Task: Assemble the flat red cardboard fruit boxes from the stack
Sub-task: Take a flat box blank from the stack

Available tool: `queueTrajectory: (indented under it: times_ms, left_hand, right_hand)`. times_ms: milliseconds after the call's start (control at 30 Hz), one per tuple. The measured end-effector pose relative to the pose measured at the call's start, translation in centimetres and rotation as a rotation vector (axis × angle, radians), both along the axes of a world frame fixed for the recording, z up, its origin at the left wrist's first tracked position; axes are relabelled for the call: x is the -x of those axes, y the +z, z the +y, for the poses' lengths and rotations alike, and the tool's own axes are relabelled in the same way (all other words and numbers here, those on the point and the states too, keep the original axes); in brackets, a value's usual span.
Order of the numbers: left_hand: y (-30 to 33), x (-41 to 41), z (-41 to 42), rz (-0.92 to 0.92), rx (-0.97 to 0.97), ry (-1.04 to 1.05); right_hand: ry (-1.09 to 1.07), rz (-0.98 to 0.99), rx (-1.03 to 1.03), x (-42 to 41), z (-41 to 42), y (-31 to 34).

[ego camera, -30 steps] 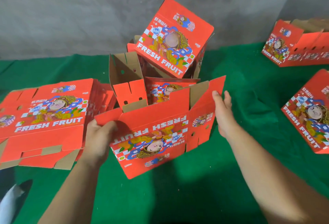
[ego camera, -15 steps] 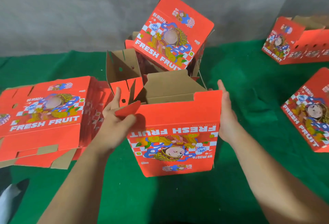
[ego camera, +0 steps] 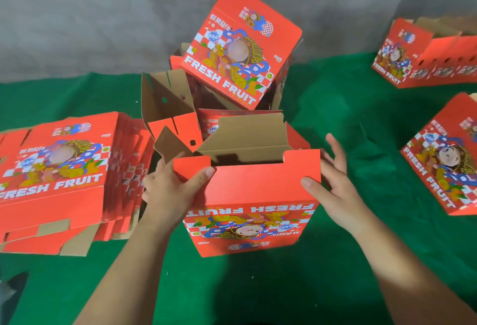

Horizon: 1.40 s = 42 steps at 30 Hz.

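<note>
Where a green felt-like cloth (ego camera: 322, 273) covers the floor up to a bare grey concrete wall (ego camera: 90, 15), an opened red printed cardboard fruit box (ego camera: 247, 208) stands upright at centre. The left hand (ego camera: 170, 185) pinches its near left corner with the thumb in front; the right hand (ego camera: 333, 182) rests spread against its right side. A stack of flat red cardboard box blanks (ego camera: 59, 175) lies to the left.

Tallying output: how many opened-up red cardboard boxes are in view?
6: one in both hands, two piled behind, three at right; more may be hidden.
</note>
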<state>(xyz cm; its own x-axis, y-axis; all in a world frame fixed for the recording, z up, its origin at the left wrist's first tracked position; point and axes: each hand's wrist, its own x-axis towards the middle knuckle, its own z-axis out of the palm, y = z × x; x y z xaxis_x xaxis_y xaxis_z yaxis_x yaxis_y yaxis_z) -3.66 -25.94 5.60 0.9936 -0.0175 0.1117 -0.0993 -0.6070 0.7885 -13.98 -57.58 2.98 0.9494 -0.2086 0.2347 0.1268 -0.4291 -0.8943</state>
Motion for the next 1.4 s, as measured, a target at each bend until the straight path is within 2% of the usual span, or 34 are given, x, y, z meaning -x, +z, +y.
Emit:
queueTrajectory:
  times_ms: [100, 200, 233, 333, 367, 533, 667, 700, 800, 967, 1033, 1100, 1167, 1233, 1300, 1400]
  left_hand:
    - [0.2, -0.4, -0.4, 0.051, -0.039, 0.018]
    - [0.6, -0.8, -0.7, 0.097, -0.072, 0.058]
    - [0.6, -0.8, -0.7, 0.092, -0.089, 0.078]
    - [0.4, -0.5, -0.7, 0.054, -0.090, 0.105]
    - [0.4, -0.5, -0.6, 0.050, -0.079, 0.104]
    - [0.5, -1.1, 0.0, 0.065, -0.105, 0.086]
    - [0.1, -0.8, 0.5, 0.109, -0.004, 0.076]
    - [0.0, -0.7, 0.7, 0.103, 0.014, 0.087]
    - [-0.4, -0.4, 0.8, 0.064, 0.013, 0.098]
    - [-0.6, 0.1, 0.6, 0.075, 0.134, 0.147]
    - [-0.3, -0.1, 0.6, 0.072, 0.103, 0.155]
    - [-0.2, -0.3, 0.1, 0.055, -0.005, 0.147]
    - [-0.3, -0.2, -0.9, 0.003, -0.133, 0.140]
    - [-0.3, 0.0, -1.8, -0.054, -0.242, 0.146]
    - [-0.4, 0.0, -2.1, -0.100, -0.317, 0.169]
    - [-0.8, -0.2, -1.8, -0.229, -0.363, 0.198]
  right_hand:
    - [-0.014, 0.024, -0.048, 0.5, 0.2, 0.8]
    - [0.063, 0.080, -0.232, 0.3, 0.9, 1.0]
    - [0.068, 0.123, -0.203, 0.2, 1.4, 1.2]
    - [0.041, 0.219, 0.181, 0.3, 2.0, 1.2]
    - [0.055, 0.223, 0.246, 0.4, 1.8, 1.1]
    - [0.236, 0.140, 0.401, 0.6, 0.8, 1.5]
    - [0.278, 0.225, 0.287, 0.2, 0.8, 2.4]
    - [0.283, 0.245, 0.310, 0.1, 0.7, 2.5]
    - [0.200, 0.229, 0.509, 0.0, 0.5, 2.3]
    - [0.043, 0.048, 0.682, 0.3, 0.3, 1.9]
    - [-0.027, 0.093, 0.719, 0.3, -0.3, 1.7]
    - [-0.095, 0.180, 0.645, -0.1, -0.7, 1.6]
    - [-0.170, 0.231, 0.429, -0.7, -0.4, 1.4]
    - [-0.262, 0.217, 0.300, -1.0, 0.4, 1.2]
    - [-0.322, 0.213, 0.308, -1.0, 1.1, 0.7]
    - [-0.314, 0.147, 0.145, -0.8, 1.8, 0.2]
